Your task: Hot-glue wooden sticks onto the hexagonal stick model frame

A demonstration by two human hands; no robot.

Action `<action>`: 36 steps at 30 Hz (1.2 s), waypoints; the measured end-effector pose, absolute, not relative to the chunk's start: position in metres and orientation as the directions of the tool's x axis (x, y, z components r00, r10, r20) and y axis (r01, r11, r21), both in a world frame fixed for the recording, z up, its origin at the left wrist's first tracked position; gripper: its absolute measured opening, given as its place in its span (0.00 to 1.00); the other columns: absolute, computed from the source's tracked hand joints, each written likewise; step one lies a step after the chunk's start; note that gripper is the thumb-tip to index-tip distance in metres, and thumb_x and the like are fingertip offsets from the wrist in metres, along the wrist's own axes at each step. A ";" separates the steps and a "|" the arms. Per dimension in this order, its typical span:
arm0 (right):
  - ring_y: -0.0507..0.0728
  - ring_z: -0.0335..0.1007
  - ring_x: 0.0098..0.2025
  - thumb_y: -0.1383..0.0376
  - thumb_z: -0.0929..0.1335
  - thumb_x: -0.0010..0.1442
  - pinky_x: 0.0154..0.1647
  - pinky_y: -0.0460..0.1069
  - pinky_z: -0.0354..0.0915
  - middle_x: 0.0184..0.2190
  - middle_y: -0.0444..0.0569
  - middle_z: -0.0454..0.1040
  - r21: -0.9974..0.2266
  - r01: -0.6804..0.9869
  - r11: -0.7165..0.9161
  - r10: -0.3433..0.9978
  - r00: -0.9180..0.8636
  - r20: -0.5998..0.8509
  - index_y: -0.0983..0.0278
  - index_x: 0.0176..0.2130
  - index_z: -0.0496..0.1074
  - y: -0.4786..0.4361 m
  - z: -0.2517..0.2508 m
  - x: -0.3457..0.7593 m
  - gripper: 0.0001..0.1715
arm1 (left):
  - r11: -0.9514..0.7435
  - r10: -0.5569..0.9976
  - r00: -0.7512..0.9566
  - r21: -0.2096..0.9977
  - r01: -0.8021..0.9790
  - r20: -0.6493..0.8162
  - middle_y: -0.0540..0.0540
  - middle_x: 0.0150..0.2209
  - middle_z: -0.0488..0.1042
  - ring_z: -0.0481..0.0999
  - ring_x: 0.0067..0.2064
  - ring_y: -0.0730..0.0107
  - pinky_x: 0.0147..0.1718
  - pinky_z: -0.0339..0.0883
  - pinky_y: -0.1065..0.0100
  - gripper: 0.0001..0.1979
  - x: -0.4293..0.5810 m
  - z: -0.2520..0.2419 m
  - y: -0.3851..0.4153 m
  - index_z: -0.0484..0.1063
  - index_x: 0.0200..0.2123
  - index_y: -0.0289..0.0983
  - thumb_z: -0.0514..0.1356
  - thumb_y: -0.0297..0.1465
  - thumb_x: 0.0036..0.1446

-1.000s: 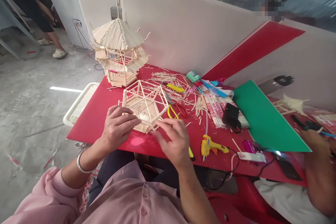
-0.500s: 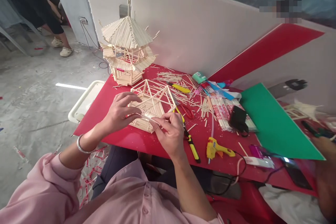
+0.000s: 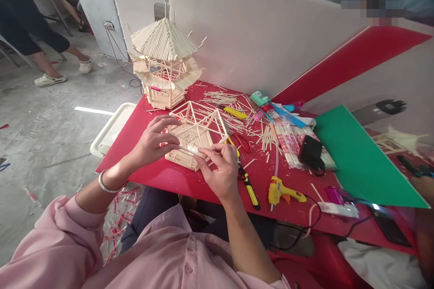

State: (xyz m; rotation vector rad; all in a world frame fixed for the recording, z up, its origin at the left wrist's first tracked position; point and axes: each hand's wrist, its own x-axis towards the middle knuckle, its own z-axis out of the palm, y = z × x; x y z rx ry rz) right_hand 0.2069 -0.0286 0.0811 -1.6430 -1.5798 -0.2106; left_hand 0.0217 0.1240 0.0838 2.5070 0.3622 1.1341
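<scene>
A thin wooden stick [image 3: 188,149] is held level between my two hands. My left hand [image 3: 149,142] pinches its left end between thumb and finger, the other fingers raised and curved. At the other end, the thumb and fingertips of my right hand [image 3: 222,169] close on the stick. Just beyond and below them, a model frame [image 3: 181,162] of glued wooden sticks rests on the red tabletop [image 3: 145,176]. Its open roof-like struts rise behind my hands, and my fingers hide part of its floor.
A tiered stick pagoda [image 3: 166,45] stands at the back left. Loose sticks [image 3: 220,98], yellow-handled pliers [image 3: 233,112], red-handled scissors [image 3: 242,142], a yellow-black cutter [image 3: 251,189], a corded glue gun [image 3: 280,191] and a green board [image 3: 366,162] lie rightward. Another person's legs [image 3: 30,22] are at far left.
My hands keep hold of the stick with only a slight shift. At far left, the other person's legs have moved further apart, one shoe now further left. The view has turned slightly.
</scene>
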 end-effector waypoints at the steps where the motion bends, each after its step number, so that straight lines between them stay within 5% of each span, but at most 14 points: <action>1: 0.58 0.65 0.41 0.57 0.71 0.62 0.45 0.55 0.66 0.36 0.49 0.69 -0.438 0.891 0.122 0.752 0.205 0.626 0.57 0.41 0.81 -0.029 0.081 0.207 0.09 | -0.898 0.376 0.645 0.432 0.078 0.665 0.43 0.53 0.74 0.69 0.58 0.57 0.57 0.65 0.50 0.05 0.022 0.084 0.124 0.78 0.32 0.41 0.65 0.34 0.60; 19: 0.57 0.66 0.42 0.58 0.71 0.63 0.46 0.54 0.66 0.35 0.48 0.70 -0.457 0.884 0.097 0.759 0.231 0.609 0.58 0.36 0.79 -0.029 0.079 0.206 0.07 | -0.886 0.391 0.660 0.456 0.081 0.642 0.44 0.53 0.74 0.69 0.57 0.57 0.56 0.66 0.51 0.05 0.019 0.083 0.125 0.78 0.33 0.41 0.64 0.34 0.60; 26: 0.58 0.70 0.44 0.58 0.69 0.64 0.47 0.55 0.70 0.40 0.52 0.70 -0.485 0.870 0.083 0.715 0.287 0.638 0.60 0.47 0.77 -0.043 0.080 0.214 0.14 | -0.893 0.377 0.662 0.443 0.076 0.647 0.45 0.53 0.74 0.70 0.58 0.57 0.57 0.66 0.50 0.05 0.018 0.084 0.126 0.78 0.32 0.43 0.64 0.33 0.61; 32: 0.57 0.74 0.43 0.62 0.64 0.67 0.46 0.53 0.71 0.41 0.52 0.76 -0.459 0.850 -0.258 0.681 0.497 0.537 0.61 0.48 0.77 -0.091 0.069 0.276 0.15 | -0.905 0.344 0.624 0.426 0.020 0.701 0.48 0.52 0.75 0.71 0.56 0.54 0.57 0.66 0.47 0.01 0.018 0.082 0.133 0.79 0.32 0.46 0.66 0.34 0.57; 36: 0.64 0.71 0.53 0.74 0.63 0.60 0.53 0.56 0.67 0.49 0.60 0.76 -0.124 0.706 -0.697 0.683 0.707 0.185 0.68 0.56 0.74 -0.141 0.057 0.348 0.26 | -0.910 0.336 0.627 0.413 0.025 0.702 0.49 0.51 0.76 0.71 0.56 0.53 0.56 0.66 0.47 0.01 0.020 0.082 0.136 0.79 0.32 0.48 0.66 0.34 0.57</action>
